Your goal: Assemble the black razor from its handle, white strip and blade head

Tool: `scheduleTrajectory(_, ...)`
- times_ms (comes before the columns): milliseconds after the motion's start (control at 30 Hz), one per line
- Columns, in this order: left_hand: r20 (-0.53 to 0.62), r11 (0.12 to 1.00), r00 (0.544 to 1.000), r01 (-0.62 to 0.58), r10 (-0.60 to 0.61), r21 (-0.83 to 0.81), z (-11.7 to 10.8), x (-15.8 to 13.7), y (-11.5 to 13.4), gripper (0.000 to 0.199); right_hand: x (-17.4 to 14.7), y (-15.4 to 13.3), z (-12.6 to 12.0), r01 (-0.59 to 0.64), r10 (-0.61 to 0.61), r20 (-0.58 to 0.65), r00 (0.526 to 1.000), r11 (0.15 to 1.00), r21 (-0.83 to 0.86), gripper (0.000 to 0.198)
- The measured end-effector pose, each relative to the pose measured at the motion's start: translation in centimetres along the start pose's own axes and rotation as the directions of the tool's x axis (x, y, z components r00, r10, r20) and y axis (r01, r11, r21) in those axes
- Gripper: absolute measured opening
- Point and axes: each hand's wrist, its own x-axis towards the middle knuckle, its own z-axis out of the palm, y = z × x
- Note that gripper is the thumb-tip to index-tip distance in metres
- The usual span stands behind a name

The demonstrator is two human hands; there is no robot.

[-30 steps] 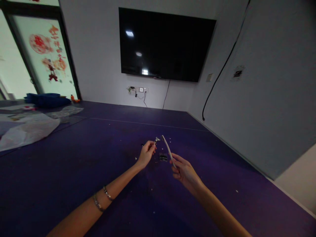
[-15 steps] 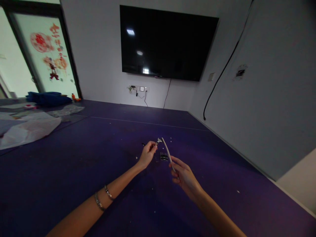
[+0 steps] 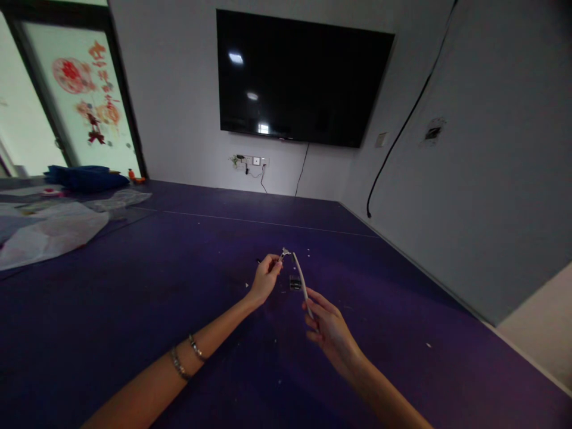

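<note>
Pinched in my left hand (image 3: 267, 277) is a small silver tool with a T-shaped head (image 3: 285, 253); a dark tip (image 3: 258, 261) shows behind the fingers and may be its other end. My right hand (image 3: 328, 322) is closed around a slim, pale, slightly curved stick (image 3: 300, 276), pointed up and away from me. The stick's far end is close to the tool's head; whether they touch I cannot tell. Beneath them on the purple surface lies a small clear-and-black case (image 3: 295, 283), partly behind the stick.
Small white scraps (image 3: 246, 285) are scattered over the purple surface (image 3: 187, 286). To the left lie white plastic sheeting (image 3: 58, 235) and a dark blue cloth bundle (image 3: 84, 177). A television (image 3: 304, 83) hangs on the far wall. A black cable (image 3: 400, 137) dangles along the right wall.
Both hands have shifted slightly left with the things they hold. The gap between the silver tool's head and the stick's tip looks slightly wider.
</note>
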Motion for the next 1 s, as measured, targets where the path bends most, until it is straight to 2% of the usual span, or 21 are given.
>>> scheduleTrajectory(567,0.021,0.999,1.0,0.02,-0.019,-0.049,0.3,-0.3,0.2,0.011,0.2,0.1,0.3,0.012,-0.012,0.006,1.0,0.994,0.112,0.039)
scheduleTrajectory(800,-0.046,0.999,0.999,0.0,-0.002,-0.045,0.1,0.0,0.5,0.01,-0.2,0.9,0.3,-0.036,0.037,-0.007,0.999,0.993,0.113,0.039)
scheduleTrajectory(1000,-0.016,0.997,1.0,0.0,-0.001,-0.074,0.3,-0.2,0.3,0.01,0.2,0.3,0.6,0.002,-0.002,-0.001,1.0,0.991,0.136,0.036)
